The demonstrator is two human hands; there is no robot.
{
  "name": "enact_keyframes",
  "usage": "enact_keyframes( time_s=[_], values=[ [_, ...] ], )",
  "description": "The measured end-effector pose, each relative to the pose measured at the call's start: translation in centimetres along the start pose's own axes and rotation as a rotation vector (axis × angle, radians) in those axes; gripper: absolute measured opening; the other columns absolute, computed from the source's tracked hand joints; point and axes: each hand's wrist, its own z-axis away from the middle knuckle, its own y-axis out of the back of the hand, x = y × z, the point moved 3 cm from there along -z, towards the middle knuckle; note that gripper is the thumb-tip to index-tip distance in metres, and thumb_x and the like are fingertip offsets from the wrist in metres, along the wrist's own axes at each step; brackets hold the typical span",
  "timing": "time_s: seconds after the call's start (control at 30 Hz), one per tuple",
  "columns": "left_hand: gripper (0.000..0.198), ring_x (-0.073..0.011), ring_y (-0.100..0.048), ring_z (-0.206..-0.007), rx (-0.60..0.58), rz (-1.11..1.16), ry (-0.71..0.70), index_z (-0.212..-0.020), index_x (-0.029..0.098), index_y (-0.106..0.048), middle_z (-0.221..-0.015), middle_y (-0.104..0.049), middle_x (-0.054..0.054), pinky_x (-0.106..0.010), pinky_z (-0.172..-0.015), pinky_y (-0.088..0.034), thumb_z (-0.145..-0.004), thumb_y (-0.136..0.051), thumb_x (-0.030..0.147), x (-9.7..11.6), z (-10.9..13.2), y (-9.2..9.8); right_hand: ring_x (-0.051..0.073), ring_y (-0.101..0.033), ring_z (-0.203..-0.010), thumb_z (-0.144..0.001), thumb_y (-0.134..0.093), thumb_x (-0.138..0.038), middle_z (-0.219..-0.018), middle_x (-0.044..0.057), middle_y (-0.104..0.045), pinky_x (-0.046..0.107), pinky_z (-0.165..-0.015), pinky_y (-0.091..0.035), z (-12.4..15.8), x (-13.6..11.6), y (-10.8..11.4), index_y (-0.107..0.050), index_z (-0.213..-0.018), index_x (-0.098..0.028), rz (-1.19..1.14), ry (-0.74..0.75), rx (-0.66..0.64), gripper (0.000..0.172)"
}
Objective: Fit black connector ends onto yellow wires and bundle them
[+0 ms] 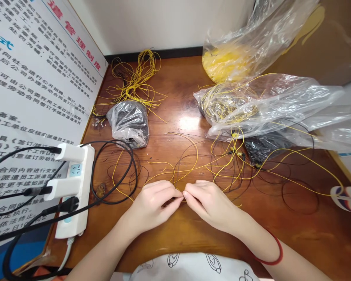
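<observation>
My left hand (159, 201) and my right hand (209, 201) meet at the fingertips above the wooden table. Each is closed in a pinch on thin wire, though the wire ends between the fingertips are too small to make out. Loose yellow wires (197, 152) and thin dark wires curve over the wood just beyond the hands. To the right, more wires (235, 150) with small yellow and black pieces tangle together. A red band circles my right wrist.
Left stands a white power strip (83, 187) with plugs and black cables. A bundle of yellow wires (146, 74) lies behind a plastic bag of black items (128, 123). Right are a clear bag of coiled wires (228, 103), a bag of yellow items (222, 64) and a black bag (266, 148).
</observation>
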Motion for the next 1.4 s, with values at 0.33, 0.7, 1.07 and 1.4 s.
enact_keyframes(
  time_s=[0.33, 0.7, 1.07, 1.4],
  values=[
    [0.010, -0.0105, -0.057, -0.057, 0.046, -0.018, 0.015, -0.079, 0.012, -0.068, -0.064, -0.065, -0.002, -0.020, -0.058, -0.047, -0.087, -0.062, 0.007, -0.1, -0.2, 0.4, 0.012, -0.055, -0.070, -0.099, -0.050, -0.026, -0.075, 0.002, -0.063, 0.025, -0.065, -0.045, 0.0, 0.6, 1.9, -0.059, -0.086, -0.016, -0.164, 0.007, 0.211, 0.019],
    [0.010, -0.0109, -0.059, -0.060, 0.045, 0.004, 0.017, -0.080, 0.011, -0.069, -0.066, -0.067, -0.003, -0.020, -0.060, -0.047, -0.086, -0.062, 0.007, 0.0, -0.2, 0.5, 0.012, -0.060, -0.072, -0.095, -0.057, -0.013, -0.082, 0.002, -0.071, 0.029, -0.068, -0.047, -0.2, 0.3, 1.5, -0.066, -0.091, -0.017, -0.101, 0.197, 0.288, 0.010],
    [0.007, -0.0105, -0.060, -0.059, 0.073, -0.006, 0.009, -0.083, 0.011, -0.070, -0.067, -0.067, -0.003, -0.020, -0.060, -0.048, -0.086, -0.065, 0.007, -0.1, -0.2, 0.6, 0.012, -0.054, -0.068, -0.099, -0.050, -0.019, -0.075, 0.001, -0.065, 0.029, -0.066, -0.041, -0.3, 0.0, 1.4, -0.058, -0.085, -0.016, -0.010, 0.120, 0.219, 0.016],
    [0.012, -0.0109, -0.059, -0.057, 0.076, 0.022, 0.019, -0.077, 0.013, -0.067, -0.064, -0.066, -0.002, -0.021, -0.058, -0.049, -0.087, -0.063, 0.010, 0.0, -0.2, 0.4, 0.013, -0.046, -0.064, -0.100, -0.044, -0.020, -0.071, 0.001, -0.058, 0.028, -0.064, -0.039, -0.2, -0.2, 0.6, -0.053, -0.080, -0.017, 0.000, 0.059, 0.183, 0.023]
  ],
)
